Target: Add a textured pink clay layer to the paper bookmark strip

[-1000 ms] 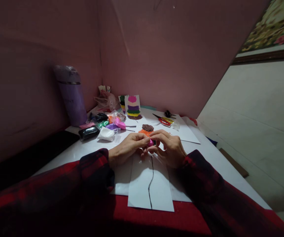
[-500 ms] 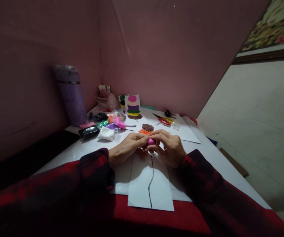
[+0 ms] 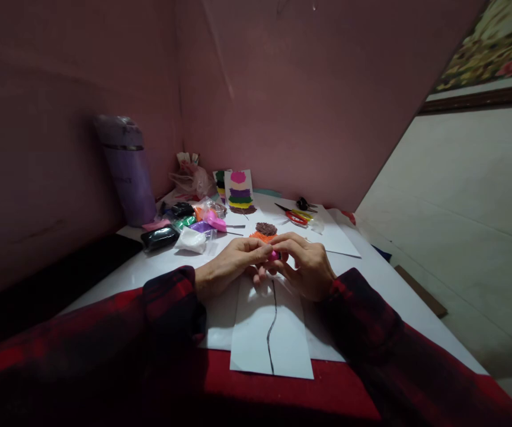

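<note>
My left hand (image 3: 232, 267) and my right hand (image 3: 307, 267) meet over a white paper strip (image 3: 271, 332) that carries a black drawn line. Both pinch a small lump of pink clay (image 3: 274, 255) between their fingertips. Just beyond the fingers, orange clay (image 3: 261, 236) and brown clay (image 3: 266, 228) are pressed onto the same paper. Both sleeves are red and black plaid.
Bags of coloured clay (image 3: 189, 228) lie at the left, beside a purple bottle (image 3: 127, 172). A finished striped clay card (image 3: 239, 193) leans on the pink wall. Red-handled scissors (image 3: 295, 217) lie on white paper behind. The table's right edge (image 3: 416, 308) drops to the floor.
The fingers have shifted slightly around the pink clay, with the left thumb now further over it. Both hands stay in the same place.
</note>
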The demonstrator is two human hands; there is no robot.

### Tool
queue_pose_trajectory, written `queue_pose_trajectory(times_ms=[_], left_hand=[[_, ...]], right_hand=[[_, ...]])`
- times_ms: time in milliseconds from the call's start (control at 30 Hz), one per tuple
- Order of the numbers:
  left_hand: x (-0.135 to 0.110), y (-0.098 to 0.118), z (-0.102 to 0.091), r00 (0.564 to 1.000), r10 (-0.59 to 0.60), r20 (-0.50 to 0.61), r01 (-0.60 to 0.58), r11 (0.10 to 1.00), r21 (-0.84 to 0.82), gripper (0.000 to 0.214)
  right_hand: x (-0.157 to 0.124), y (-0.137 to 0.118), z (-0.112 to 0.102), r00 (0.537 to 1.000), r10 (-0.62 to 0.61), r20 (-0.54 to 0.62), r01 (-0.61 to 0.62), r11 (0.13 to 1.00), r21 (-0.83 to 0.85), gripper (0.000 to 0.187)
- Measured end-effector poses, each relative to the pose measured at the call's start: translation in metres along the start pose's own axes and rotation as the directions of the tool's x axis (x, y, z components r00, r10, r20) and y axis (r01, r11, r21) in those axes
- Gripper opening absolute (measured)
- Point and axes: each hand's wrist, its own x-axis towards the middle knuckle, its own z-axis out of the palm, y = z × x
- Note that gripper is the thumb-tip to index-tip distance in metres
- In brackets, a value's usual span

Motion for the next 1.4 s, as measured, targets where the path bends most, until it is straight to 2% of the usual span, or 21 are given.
queue_pose_trajectory(times_ms=[233, 367, 533, 733, 800, 967, 1100, 1300, 1400], left_hand=[[0.0008, -0.0017, -0.0019, 0.998, 0.052, 0.035, -0.055, 0.996, 0.072, 0.041], [0.0011, -0.0015, -0.0009, 1.000, 0.013, 0.010, -0.013, 1.000, 0.003, 0.038], [0.0001, -0.0008, -0.0005, 0.999, 0.039, -0.001, -0.038, 0.998, 0.040, 0.038], [0.0005, -0.0021, -0.0007, 1.000, -0.001, -0.001, 0.001, 1.000, -0.030, 0.033], [0.0009, -0.0027, -0.0013, 1.000, -0.001, -0.008, 0.001, 0.999, -0.039, 0.031], [0.0002, -0.0027, -0.0021, 0.997, 0.060, 0.044, -0.063, 0.996, 0.065, 0.037], [-0.0003, -0.0019, -0.0012, 1.000, 0.018, 0.025, -0.018, 1.000, -0.006, 0.033], [0.0009, -0.0029, -0.0041, 0.997, 0.049, 0.052, -0.053, 0.996, 0.075, 0.036], [0.0012, -0.0031, -0.0042, 0.997, 0.054, 0.058, -0.058, 0.996, 0.062, 0.039]], right_hand=[[0.0011, -0.0012, -0.0005, 1.000, -0.012, -0.002, 0.012, 1.000, 0.010, 0.014], [0.0002, -0.0005, 0.0001, 1.000, -0.006, -0.006, 0.006, 1.000, 0.002, 0.011], [-0.0009, 0.0016, 0.0013, 1.000, 0.000, -0.001, 0.000, 1.000, -0.009, 0.023], [-0.0015, 0.0008, 0.0004, 1.000, 0.005, 0.013, -0.005, 1.000, 0.002, 0.011], [-0.0017, 0.0011, 0.0006, 1.000, 0.002, 0.010, -0.001, 1.000, -0.014, 0.012], [-0.0020, 0.0028, 0.0014, 1.000, 0.003, 0.014, -0.003, 1.000, -0.005, 0.018], [-0.0018, 0.0026, 0.0010, 1.000, -0.007, 0.013, 0.007, 1.000, -0.006, 0.008], [-0.0005, 0.0017, 0.0014, 1.000, -0.019, 0.008, 0.019, 1.000, -0.012, 0.019], [-0.0003, 0.0006, 0.0015, 1.000, -0.006, 0.002, 0.006, 1.000, -0.005, 0.017]])
